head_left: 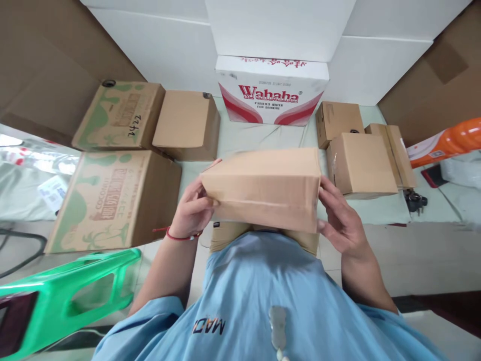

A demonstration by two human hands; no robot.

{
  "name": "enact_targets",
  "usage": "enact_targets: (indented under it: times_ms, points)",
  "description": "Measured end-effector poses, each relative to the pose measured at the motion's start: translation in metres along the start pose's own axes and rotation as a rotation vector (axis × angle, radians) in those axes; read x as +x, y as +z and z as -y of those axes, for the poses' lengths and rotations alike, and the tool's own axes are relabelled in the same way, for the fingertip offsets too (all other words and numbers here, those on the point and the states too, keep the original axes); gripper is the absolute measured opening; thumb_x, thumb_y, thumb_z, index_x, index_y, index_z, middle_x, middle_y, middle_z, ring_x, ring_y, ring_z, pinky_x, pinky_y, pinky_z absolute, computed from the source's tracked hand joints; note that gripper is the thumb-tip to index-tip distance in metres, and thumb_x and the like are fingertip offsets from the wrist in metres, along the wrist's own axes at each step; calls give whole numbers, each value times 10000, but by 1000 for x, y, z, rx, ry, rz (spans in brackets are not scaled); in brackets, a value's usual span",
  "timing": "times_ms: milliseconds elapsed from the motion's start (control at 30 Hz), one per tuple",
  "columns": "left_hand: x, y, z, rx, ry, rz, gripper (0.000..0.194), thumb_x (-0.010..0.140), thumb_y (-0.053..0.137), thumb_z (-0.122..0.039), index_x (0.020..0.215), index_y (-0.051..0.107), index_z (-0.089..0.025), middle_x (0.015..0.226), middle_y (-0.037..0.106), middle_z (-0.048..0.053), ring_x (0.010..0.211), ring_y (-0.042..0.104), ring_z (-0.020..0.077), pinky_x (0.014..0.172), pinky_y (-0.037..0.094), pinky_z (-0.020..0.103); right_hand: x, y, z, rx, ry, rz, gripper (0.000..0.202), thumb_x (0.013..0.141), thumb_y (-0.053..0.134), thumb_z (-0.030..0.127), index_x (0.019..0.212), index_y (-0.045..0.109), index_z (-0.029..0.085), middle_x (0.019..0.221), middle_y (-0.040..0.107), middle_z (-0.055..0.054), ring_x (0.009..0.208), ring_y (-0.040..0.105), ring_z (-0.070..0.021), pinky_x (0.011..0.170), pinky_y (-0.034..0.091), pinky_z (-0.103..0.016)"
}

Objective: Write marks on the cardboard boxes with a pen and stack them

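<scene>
A plain brown cardboard box (263, 193) is held up in front of my body, between both hands. My left hand (195, 205) grips its left end, the thumb on the side that faces me and the fingers partly behind it. At the right end, my right hand (340, 215) has its fingers and thumb against the edge. Beyond the box, a white and red Wahaha carton (272, 93) stands at the back of the pale green surface (259, 138).
Coconut cartons (101, 200) and a plain box (184, 120) sit at the left. Several small boxes (361, 163), keys (415, 201) and an orange bottle (447, 143) are at the right. A green stool (56, 286) stands at the lower left.
</scene>
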State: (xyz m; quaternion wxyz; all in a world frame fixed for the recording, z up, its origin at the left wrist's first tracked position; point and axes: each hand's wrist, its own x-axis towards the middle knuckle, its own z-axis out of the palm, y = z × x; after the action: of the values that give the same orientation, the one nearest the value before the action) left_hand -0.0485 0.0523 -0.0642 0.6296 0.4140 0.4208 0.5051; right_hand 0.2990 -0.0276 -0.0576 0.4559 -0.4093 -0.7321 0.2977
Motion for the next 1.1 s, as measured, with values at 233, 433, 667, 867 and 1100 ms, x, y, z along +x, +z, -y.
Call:
enact_targets:
  times_ms: [233,433,667,867,1100]
  points:
    - [7,4,-5,-54,-112,5,668,812,826,-781,1080,856,-170,1147,850,149,1281,758,408,1024,678,503,6,-11,-12,-6,148,-120,591,1099,600,541,1652,563,332,1662,617,-72,1558,574,-328,1299,476,-536]
    - [-11,15,-11,44,43,93,710,960,623,-811,1171,885,-185,1291,830,161,1317,752,399,1139,607,562,-7,-16,-40,59,399,-358,347,990,769,552,1147,786,243,976,790,-42,951,747,-227,859,617,-361]
    - [-25,34,-10,218,307,321,535,1037,678,-605,1455,761,-282,1599,666,113,1564,553,372,1323,425,559,-16,-12,-48,234,408,-559,411,910,805,619,798,696,239,626,496,43,619,514,-151,651,511,-293]
    - [-15,34,26,60,325,114,652,856,940,-444,1446,688,-332,1478,670,90,1385,632,270,1108,577,369,-27,-3,-29,209,246,-359,484,971,779,435,1438,715,324,1336,762,-83,1258,724,-287,1075,610,-480]
    - [-23,-2,39,-159,242,-111,629,640,1011,-156,1136,662,-325,1027,642,-31,850,614,113,679,545,166,-32,25,-18,-76,61,-125,620,985,742,293,1584,612,383,1677,563,-97,1515,604,-339,1208,574,-537]
